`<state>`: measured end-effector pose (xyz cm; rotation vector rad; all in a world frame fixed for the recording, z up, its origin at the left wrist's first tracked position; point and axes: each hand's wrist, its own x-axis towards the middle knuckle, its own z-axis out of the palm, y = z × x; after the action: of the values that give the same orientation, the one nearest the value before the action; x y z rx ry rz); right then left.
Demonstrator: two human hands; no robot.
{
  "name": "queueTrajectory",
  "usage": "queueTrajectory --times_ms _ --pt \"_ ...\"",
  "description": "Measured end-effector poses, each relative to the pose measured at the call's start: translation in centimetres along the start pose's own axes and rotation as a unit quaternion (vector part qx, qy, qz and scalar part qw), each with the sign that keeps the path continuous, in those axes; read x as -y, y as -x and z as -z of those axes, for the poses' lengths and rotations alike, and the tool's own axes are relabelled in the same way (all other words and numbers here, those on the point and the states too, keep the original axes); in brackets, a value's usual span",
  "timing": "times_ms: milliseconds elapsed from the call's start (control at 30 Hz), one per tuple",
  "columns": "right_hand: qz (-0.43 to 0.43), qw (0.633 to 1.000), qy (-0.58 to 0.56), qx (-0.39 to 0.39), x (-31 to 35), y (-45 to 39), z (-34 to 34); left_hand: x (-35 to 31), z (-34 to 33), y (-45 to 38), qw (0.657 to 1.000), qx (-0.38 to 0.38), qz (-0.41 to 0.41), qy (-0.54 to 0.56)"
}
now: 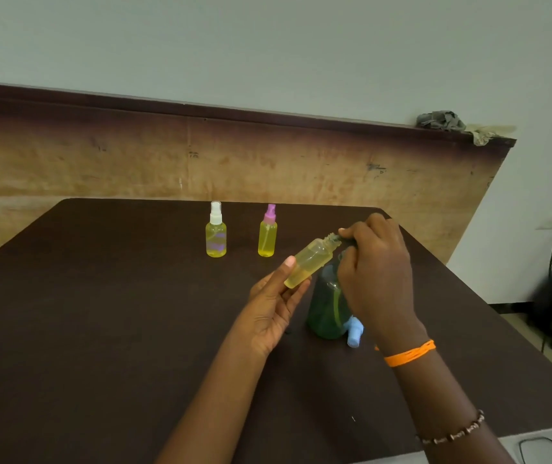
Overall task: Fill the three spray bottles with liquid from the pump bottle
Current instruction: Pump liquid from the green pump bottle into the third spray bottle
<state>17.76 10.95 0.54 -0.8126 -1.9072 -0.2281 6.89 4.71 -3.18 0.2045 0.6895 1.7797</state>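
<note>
I see the left hand [276, 304] holding an uncapped spray bottle [311, 262] above the middle of the dark worktop [100, 329] — its thumb lies along the near side of the bottle and the fingers [296, 293] curl under the base, so the bottle is tilted with its open threaded neck pointing up and toward the right edge. Yellow liquid fills only its lower part. My right hand [376, 269] is curled over the head of the green pump bottle [328, 309], with its fingertips pinched at the nozzle right against the open neck; whether liquid is passing I cannot tell. The pump bottle stands upright beneath that hand. A blue spray cap [355, 334] lies on the worktop, touching the pump bottle's base on its right. Near the far edge stand two capped bottles, well apart from the hands — the white-capped bottle [216, 234] and, to its right, the pink-capped bottle [267, 234], both full of yellow liquid.
</note>
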Motion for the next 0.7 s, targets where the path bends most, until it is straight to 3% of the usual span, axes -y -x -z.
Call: queueTrajectory --times_ms 233,500,700 --pt "-0.022 0.996 -0.04 -0.072 0.0 2.0 -1.8 0.2 0.1 -0.2 1.0 0.007 -0.001 0.001" --pt "-0.009 0.999 -0.034 -0.017 -0.1 0.1 -0.1 0.4 0.0 0.1 1.0 0.01 0.004 0.017" --pt "0.0 0.995 -0.019 -0.096 -0.4 2.1 -2.2 0.4 0.2 -0.1 1.0 0.014 0.004 0.012"
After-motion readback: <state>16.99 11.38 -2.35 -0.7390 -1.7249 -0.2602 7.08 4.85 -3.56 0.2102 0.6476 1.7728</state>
